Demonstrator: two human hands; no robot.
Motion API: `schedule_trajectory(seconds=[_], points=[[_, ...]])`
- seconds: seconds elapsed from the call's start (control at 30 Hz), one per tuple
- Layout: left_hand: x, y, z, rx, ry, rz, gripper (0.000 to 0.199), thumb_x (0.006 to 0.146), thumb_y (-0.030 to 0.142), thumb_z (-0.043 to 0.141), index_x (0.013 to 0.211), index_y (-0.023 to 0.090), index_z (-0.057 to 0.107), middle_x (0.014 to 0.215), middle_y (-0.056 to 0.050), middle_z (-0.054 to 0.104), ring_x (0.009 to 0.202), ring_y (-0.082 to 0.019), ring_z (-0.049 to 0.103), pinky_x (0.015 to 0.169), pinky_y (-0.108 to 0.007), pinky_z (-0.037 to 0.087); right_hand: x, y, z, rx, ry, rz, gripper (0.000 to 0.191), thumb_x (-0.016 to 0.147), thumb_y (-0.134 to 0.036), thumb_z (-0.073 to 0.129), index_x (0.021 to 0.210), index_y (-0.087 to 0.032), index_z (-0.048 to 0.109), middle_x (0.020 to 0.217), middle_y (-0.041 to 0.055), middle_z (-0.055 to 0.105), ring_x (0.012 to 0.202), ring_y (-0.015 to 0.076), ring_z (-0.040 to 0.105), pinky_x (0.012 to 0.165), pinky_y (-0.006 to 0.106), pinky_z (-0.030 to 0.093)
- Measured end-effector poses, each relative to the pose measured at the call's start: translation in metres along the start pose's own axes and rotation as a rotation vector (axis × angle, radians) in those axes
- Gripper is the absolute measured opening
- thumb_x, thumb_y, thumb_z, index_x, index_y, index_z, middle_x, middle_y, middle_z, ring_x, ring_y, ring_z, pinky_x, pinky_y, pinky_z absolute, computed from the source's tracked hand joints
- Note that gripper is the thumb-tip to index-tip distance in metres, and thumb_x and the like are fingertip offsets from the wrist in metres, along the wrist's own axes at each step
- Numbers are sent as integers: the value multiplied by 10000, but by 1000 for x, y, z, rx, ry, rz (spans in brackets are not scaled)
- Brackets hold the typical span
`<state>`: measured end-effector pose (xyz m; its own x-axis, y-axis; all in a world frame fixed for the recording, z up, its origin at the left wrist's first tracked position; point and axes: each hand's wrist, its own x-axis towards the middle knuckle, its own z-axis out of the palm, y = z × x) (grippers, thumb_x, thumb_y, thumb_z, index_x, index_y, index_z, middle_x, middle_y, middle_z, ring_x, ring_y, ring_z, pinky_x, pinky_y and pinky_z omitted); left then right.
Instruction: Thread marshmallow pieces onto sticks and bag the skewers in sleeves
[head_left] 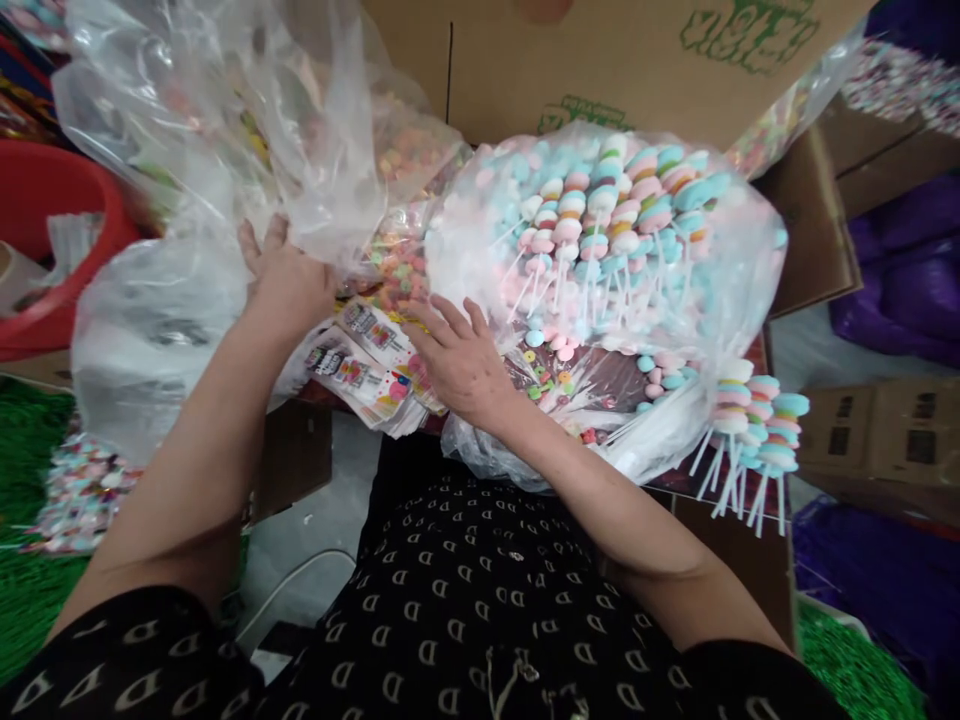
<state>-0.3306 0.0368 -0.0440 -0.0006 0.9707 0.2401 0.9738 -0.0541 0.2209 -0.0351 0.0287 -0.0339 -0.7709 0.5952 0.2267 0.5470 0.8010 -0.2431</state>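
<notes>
I have the left hand (pixel 291 285) against the clear plastic bag (pixel 322 130) on the left, two of its fingers reaching forward; the others are hidden from me, so I cannot tell whether it pinches the film or merely rests on it. The right hand (pixel 466 372) is palm down with its fingers spread, gripping nothing that I can see, at the right side of the printed cards (pixel 367 365). Those cards lie fanned at the near edge of the counter (pixel 679 480), between my two hands, with small coloured candies (pixel 401 255) just beyond them.

The cards worry me most: they seem to jut past the edge, so a careless sweep of either wrist could send some to the floor. If the left fingers do have the film, a hard tug could spill whatever is inside. My right forearm passes over the near edge of the bag of pink and blue candies (pixel 480 240); dragging it sideways might scatter the white sticks (pixel 574 395) or roll the skewered candies (pixel 604 205) off the top. The skewers at the right corner (pixel 761 420) already overhang, and a bump could tip them off.
</notes>
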Motion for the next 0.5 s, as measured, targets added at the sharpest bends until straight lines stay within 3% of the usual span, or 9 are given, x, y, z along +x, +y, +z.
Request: schedule_trajectory(seconds=[0.07, 0.17, 0.3, 0.37, 0.43, 0.5], points=[[-8, 11, -11, 106, 37, -78, 398, 1040, 431, 455, 1264, 181, 668, 1591, -96, 614, 1543, -366, 374, 1272, -797, 86, 8, 10, 8, -37, -51, 99, 514, 1023, -86, 503, 1505, -211, 627, 1662, 107, 568, 1576, 352, 456, 1320, 652, 314], [-22, 28, -27, 127, 80, -18, 303, 1010, 402, 522, 1151, 196, 694, 1586, -110, 631, 1515, -364, 469, 1269, -740, 212, 8, 25, 16, -85, -88, 214, 480, 1019, -113, 521, 1483, -155, 639, 1637, 172, 577, 1550, 398, 475, 1311, 693, 300], [-38, 66, -44, 87, 229, 70, 278, 1059, 387, 494, 1130, 240, 719, 1306, -87, 794, 1351, -321, 645, 1231, -642, 362, 1, 32, 21, -138, -120, 229, 491, 1030, -127, 503, 1508, -128, 616, 1668, 187, 536, 1578, 397, 436, 1332, 685, 254], [-38, 91, -44, 43, 277, 136, 328, 1095, 380, 450, 1053, 228, 736, 1156, -93, 822, 1254, -295, 704, 1183, -551, 452, 0, 32, 23, -149, -123, 225, 504, 1039, -122, 475, 1525, -150, 606, 1677, 168, 531, 1589, 391, 424, 1334, 690, 239], [-30, 110, -36, -26, 215, 258, 356, 1106, 354, 418, 1111, 214, 746, 1205, -96, 809, 1261, -272, 704, 1136, -474, 513, -2, 33, 26, -151, -113, 217, 527, 1042, -119, 461, 1550, -179, 589, 1683, 151, 527, 1593, 391, 414, 1329, 708, 231], [-13, 113, -21, -39, 129, 312, 374, 1105, 315, 394, 1208, 203, 736, 1313, -101, 778, 1336, -271, 664, 1176, -475, 495, -3, 36, 28, -155, -101, 209, 552, 1044, -118, 451, 1577, -202, 565, 1690, 138, 521, 1594, 392, 410, 1326, 716, 224]])
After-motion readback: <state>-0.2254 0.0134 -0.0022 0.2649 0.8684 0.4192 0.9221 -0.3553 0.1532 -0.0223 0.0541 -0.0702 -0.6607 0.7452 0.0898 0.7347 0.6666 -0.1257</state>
